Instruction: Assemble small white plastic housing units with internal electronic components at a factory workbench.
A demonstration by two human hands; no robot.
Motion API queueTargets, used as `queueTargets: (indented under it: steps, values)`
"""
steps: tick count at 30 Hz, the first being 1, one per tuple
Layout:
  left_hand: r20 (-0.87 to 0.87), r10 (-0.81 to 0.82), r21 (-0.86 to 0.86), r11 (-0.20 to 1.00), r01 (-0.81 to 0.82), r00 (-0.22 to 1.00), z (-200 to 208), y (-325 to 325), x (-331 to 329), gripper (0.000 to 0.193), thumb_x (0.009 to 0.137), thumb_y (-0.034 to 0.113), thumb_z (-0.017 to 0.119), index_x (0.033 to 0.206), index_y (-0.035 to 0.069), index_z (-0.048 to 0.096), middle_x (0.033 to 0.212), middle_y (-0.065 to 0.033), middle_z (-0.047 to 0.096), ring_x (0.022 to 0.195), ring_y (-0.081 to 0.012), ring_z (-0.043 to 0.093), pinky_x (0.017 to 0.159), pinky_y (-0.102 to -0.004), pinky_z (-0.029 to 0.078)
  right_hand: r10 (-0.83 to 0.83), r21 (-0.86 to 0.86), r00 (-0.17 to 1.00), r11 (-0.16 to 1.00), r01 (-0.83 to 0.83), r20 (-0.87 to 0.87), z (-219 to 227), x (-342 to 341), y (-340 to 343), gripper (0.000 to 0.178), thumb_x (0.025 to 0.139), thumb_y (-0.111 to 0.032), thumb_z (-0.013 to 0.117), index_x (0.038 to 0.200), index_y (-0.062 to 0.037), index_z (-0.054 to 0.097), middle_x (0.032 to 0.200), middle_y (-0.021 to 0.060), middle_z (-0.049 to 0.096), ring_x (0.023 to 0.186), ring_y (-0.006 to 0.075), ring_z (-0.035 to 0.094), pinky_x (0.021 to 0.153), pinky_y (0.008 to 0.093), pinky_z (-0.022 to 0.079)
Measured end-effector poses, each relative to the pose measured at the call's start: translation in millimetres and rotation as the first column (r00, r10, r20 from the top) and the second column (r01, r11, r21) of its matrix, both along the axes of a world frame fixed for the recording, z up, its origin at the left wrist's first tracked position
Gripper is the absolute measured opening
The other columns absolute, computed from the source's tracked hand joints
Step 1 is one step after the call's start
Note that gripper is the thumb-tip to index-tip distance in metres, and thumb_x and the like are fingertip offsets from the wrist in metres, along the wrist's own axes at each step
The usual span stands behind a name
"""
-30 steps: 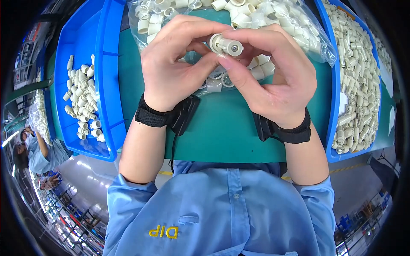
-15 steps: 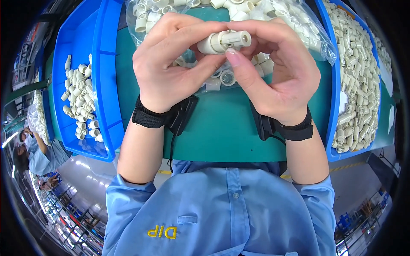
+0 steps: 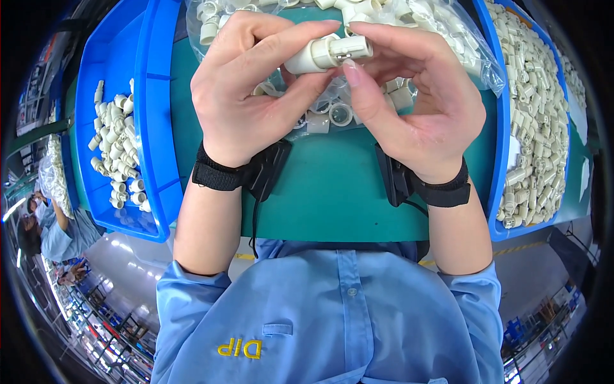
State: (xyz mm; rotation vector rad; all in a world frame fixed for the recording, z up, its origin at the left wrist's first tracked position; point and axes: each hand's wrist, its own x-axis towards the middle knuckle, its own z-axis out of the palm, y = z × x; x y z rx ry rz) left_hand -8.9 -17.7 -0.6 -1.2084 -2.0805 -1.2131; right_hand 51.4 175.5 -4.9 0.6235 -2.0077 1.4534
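A cream-white cylindrical plastic connector (image 3: 308,59), with a wider sleeve at the left and a narrower slotted end at the right, is held up over the bench. My left hand (image 3: 246,89) pinches the sleeve between thumb and fingers. My right hand (image 3: 425,96) curls around the narrow end, the thumb tip against its underside and the index fingertip close above it. A small metal piece shows on the narrow end's lower side. Behind and below my hands, loose white rings and sleeves (image 3: 341,114) lie on a clear plastic bag (image 3: 489,73).
At the left stands a blue bin (image 3: 157,121) holding a small heap of white connectors (image 3: 118,137). Another blue bin (image 3: 502,160) at the right is filled with similar parts (image 3: 531,121). The bench top is green (image 3: 320,185). Another person (image 3: 64,237) sits far left.
Both hands and the connector have shifted slightly up and to the left. My right index finger has lifted a little from the narrow end.
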Motion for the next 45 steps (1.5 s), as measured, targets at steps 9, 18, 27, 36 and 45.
queueTargets:
  steps: [9,18,27,36,45]
  values:
    - [-0.015,0.005,-0.010,1.000,-0.005,1.000,-1,2,1,0.045,0.068,-0.009,0.080,0.113,0.000,0.075,0.097,-0.0089,0.068,0.086,-0.0155,0.060,0.074,-0.0253,0.048,-0.066,0.062,0.997,0.996,0.068,-0.029,-1,-1,3,0.038,0.081,0.006,0.077,0.118,0.0085,0.067,0.099,0.0123,0.072,0.080,0.0139,0.071,0.068,0.0221,0.058]
    - [0.000,0.013,-0.001,1.000,-0.013,1.000,-1,2,1,0.047,0.068,-0.010,0.079,0.114,0.001,0.075,0.097,-0.0088,0.068,0.086,-0.0153,0.061,0.074,-0.0250,0.048,-0.071,0.059,0.997,0.996,0.073,-0.033,5,-2,0,0.038,0.081,0.006,0.077,0.117,0.0081,0.067,0.096,0.0112,0.072,0.078,0.0141,0.072,0.067,0.0227,0.058]
    - [-0.020,0.029,-0.016,0.999,-0.030,0.999,-2,2,2,0.047,0.068,-0.010,0.080,0.114,0.001,0.075,0.097,-0.0084,0.068,0.085,-0.0150,0.061,0.073,-0.0245,0.049,-0.112,0.077,0.993,0.991,0.110,0.021,7,1,-3,0.039,0.080,0.006,0.078,0.118,0.0051,0.068,0.096,0.0111,0.073,0.080,0.0137,0.072,0.068,0.0232,0.058]
    - [-0.013,0.010,-0.011,1.000,-0.010,1.000,-3,2,1,0.048,0.069,-0.009,0.081,0.115,0.001,0.075,0.097,-0.0084,0.068,0.085,-0.0149,0.061,0.073,-0.0242,0.049,-0.173,0.138,0.984,0.976,0.166,0.035,8,4,-3,0.038,0.080,0.005,0.079,0.117,0.0043,0.070,0.088,0.0103,0.074,0.079,0.0102,0.070,0.068,0.0219,0.058]
    - [0.002,0.023,-0.071,0.997,-0.023,1.000,0,-2,1,0.040,0.076,-0.002,0.079,0.115,-0.002,0.073,0.101,-0.0127,0.071,0.089,-0.0168,0.064,0.076,-0.0266,0.051,-0.029,0.164,0.980,0.984,0.062,-0.196,12,-2,2,0.038,0.076,0.010,0.078,0.113,0.0071,0.070,0.091,0.0138,0.072,0.073,0.0144,0.069,0.063,0.0236,0.055]
